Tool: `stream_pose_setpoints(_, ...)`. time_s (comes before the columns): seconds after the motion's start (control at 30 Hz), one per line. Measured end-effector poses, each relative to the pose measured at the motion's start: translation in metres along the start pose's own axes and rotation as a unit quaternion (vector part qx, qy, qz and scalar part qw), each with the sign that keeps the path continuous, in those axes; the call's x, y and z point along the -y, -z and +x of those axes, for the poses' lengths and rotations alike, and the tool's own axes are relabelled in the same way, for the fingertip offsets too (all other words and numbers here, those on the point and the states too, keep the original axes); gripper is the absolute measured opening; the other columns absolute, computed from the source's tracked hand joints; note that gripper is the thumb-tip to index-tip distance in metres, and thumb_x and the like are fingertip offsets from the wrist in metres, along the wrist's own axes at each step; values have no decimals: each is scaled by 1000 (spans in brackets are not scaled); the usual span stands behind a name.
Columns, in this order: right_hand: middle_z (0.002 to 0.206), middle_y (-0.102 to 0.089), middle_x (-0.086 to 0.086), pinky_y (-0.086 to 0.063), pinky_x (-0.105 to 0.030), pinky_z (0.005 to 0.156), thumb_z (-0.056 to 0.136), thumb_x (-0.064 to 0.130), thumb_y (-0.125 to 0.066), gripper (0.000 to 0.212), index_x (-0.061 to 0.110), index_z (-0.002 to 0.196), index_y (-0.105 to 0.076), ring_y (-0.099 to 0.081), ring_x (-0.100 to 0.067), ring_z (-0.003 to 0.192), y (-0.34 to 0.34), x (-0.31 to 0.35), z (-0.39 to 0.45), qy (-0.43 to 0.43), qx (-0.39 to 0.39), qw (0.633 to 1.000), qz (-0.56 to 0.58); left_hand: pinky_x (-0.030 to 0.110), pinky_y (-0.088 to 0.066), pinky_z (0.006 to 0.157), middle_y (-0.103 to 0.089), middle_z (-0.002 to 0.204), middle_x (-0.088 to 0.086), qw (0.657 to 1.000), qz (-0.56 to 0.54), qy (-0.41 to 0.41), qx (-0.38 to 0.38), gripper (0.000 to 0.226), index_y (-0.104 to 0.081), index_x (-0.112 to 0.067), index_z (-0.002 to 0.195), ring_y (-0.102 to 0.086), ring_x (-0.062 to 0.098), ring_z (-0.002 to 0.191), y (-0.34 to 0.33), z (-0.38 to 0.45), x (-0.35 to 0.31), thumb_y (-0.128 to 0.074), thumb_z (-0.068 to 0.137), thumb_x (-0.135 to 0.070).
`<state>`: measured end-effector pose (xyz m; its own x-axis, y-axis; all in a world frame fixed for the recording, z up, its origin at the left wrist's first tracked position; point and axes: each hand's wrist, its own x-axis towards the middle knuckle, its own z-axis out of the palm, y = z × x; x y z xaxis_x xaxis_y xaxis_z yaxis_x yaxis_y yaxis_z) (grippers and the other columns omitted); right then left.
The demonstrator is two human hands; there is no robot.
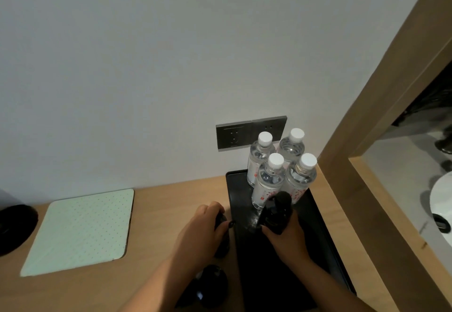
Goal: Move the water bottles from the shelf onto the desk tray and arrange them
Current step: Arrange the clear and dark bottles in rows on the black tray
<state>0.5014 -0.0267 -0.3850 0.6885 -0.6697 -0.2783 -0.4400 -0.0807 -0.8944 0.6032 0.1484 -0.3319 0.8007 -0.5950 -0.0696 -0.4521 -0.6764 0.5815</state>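
wooden bench (156, 214) carries a pale green dotted mat (80, 232) at its left and a black tray (318, 233) against the wall at its right. four clear water bottles (281, 172) with white caps stand upright, clustered at the tray's far end. nearer, the left hand (203, 231) curls around a small dark object beside the tray, and the right hand (283, 233) clasps another dark object over it.

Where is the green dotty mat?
The green dotted mat lies flat on the wooden desk, left of both hands and the black tray.
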Motion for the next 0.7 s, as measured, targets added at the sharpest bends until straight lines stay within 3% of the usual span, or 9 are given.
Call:
stream_pose_setpoints(0.2,110,-57,-1,-40,-25,86,69,5,-81,64,15,120,-46,-54,-16,106,-3,-2,4,-2,0,1000,-13,25,-45,86,-57,116,-12,998,-51,14,-33,39,-52,-30,123,-55,8,106,-4,-10,13,-62,86,-38)
stream_pose_setpoints(0.37,119,-59,-11,-43,-29,86,62,2,-83,69,8,120,-46,-57,-28,114,-2,-1,5,-32,5,999,-34,14,-45,71,-67,92,-10,982,-155,96,-39,17,-63,-26,94,-62,12,88,12,-5,18,-73,80,-26)
stream_pose_setpoints(0.5,140,-38,-14,-40,-39,104,58,3,-86,99,8,142,-33,-46,-31,126,3,7,-13,-52,-45,997,-20,35,-55,82,-70,88,-6,962,-236,111,-80,13,-67,-25,87,-65,16,90,25,-6,16,-75,78,-19)
stream_pose_setpoints(0.6,146,-29,-15,-41,-32,96,67,1,-80,94,8,145,-28,-45,-33,126,11,14,-35,-36,-115,993,-11,41,-57,80,-71,89,-4,948,-287,106,-92,18,-70,-26,85,-66,17,90,41,-10,-1,-79,73,-15)
stream_pose_setpoints(0.7,143,-31,-11,-44,-35,98,73,-4,-71,78,11,140,-35,-49,-34,121,25,22,-54,37,-182,983,0,36,-58,77,-70,90,-4,950,-296,60,-80,22,-71,-21,88,-65,11,86,58,-16,-28,-80,70,-11)
